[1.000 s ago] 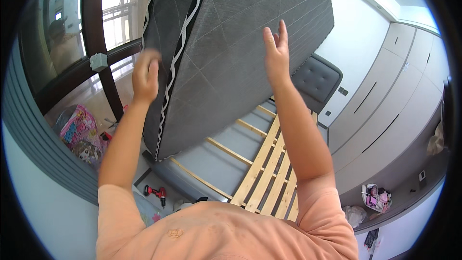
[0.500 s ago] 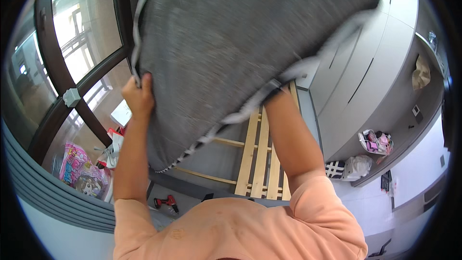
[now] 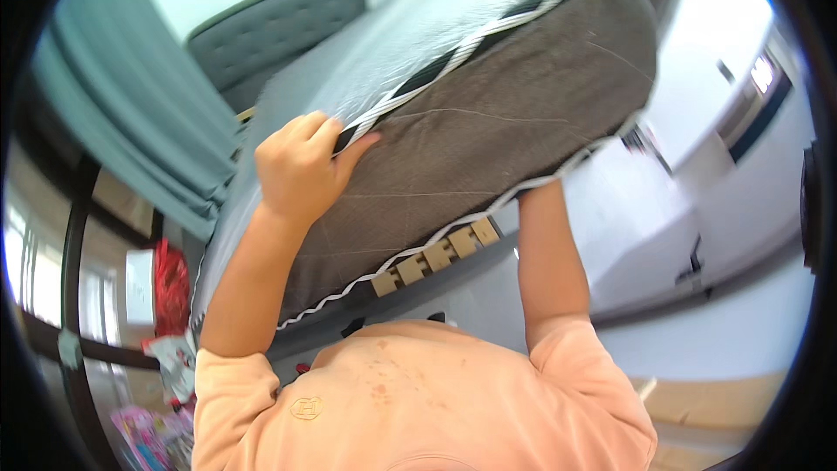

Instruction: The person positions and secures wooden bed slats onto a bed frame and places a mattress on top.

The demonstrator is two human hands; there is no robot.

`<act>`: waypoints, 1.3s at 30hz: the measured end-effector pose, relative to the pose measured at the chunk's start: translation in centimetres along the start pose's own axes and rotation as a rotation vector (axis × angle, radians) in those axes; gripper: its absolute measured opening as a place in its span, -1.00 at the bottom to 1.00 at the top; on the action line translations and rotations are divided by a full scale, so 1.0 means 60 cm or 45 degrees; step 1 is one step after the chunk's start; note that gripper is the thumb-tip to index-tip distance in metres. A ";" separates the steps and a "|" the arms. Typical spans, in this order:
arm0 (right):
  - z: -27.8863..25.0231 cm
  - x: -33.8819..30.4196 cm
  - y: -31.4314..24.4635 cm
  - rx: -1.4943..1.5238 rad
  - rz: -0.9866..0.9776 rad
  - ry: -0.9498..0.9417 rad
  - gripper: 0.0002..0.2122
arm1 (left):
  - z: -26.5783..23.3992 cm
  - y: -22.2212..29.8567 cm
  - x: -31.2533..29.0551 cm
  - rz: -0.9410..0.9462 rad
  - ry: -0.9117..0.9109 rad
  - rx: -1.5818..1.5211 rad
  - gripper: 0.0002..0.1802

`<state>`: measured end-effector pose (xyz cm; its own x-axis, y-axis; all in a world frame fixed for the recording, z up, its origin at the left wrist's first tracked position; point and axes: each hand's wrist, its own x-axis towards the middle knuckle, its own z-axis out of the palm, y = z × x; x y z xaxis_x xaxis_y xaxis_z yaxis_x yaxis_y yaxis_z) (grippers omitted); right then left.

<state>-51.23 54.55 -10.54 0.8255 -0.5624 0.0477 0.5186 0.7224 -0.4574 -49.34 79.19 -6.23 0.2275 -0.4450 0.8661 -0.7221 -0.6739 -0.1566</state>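
Both of our arms reach the mattress, which lies tilted across the view, its far end rising beyond our right arm. Our left hand is closed on the upper piped edge, fingers curled over it and thumb pressed to the brown side; our right hand goes out of sight behind the lower edge, with just the wrist showing, so we cannot tell whether it grips or lies flat. A second ago both hands were clear of the mattress, palms raised and apart, and its broad grey face leaned before us; now the narrow side faces us, with the pale upper face sloping away beyond our left hand. For the handling, we judge this means some of the load is in our hands, one steadying the top and the other perhaps bearing from below. Our view has swung too: the headboard, then past the right hand, is beyond the left, next to the curtain. More of the slats is covered, with only a short row showing below and left of the right wrist. Left of and lower than our left hand are a red bag and a white box.
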 end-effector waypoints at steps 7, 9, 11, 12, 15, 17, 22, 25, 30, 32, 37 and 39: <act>-0.175 -0.012 -0.066 0.071 -0.210 0.207 -0.46 | 0.067 0.088 -0.067 0.174 -0.249 -0.363 -0.58; -0.223 -0.021 -0.062 0.028 -0.373 0.209 -0.40 | 0.103 0.107 -0.091 0.180 -0.345 -0.523 -0.62; -0.279 -0.019 -0.050 -0.016 -0.361 0.295 -0.41 | 0.134 0.117 -0.105 0.224 -0.439 -0.707 -0.61; -0.302 -0.016 -0.041 -0.159 -0.389 0.424 -0.41 | 0.160 0.121 -0.122 0.248 -0.510 -0.786 -0.61; -0.390 -0.004 -0.006 -0.202 -0.284 0.634 -0.43 | 0.227 0.146 -0.179 0.302 -0.681 -0.905 -0.60; -0.440 -0.001 0.002 -0.271 -0.243 0.745 -0.42 | 0.269 0.162 -0.204 0.354 -0.827 -0.985 -0.61; -0.626 -0.005 0.075 -0.162 -0.081 0.863 -0.40 | 0.349 0.205 -0.270 0.389 -1.357 -0.988 -0.60; -0.710 -0.033 0.104 -0.351 0.071 1.022 -0.39 | 0.387 0.225 -0.326 0.327 -1.813 -0.952 -0.59; -0.707 -0.038 0.056 -0.878 0.209 1.260 -0.47 | 0.491 0.136 -0.350 -0.080 -1.829 -0.836 -0.69; -0.677 0.002 0.083 -1.178 0.280 0.960 -0.48 | 0.460 0.074 -0.350 -0.419 -1.771 -0.824 -0.74; -0.554 0.078 0.254 -1.824 0.368 -0.006 -0.51 | 0.319 -0.108 -0.439 -1.287 -1.410 -0.716 -0.77; -0.447 0.059 0.352 -2.115 0.378 -0.369 -0.50 | 0.232 -0.192 -0.528 -1.564 -1.209 -0.547 -0.74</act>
<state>-43.31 57.01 -43.88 0.9509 -0.2753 -0.1416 -0.2649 -0.4871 -0.8322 -39.16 92.84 -38.49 0.9628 -0.0840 -0.2569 0.1098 -0.7469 0.6558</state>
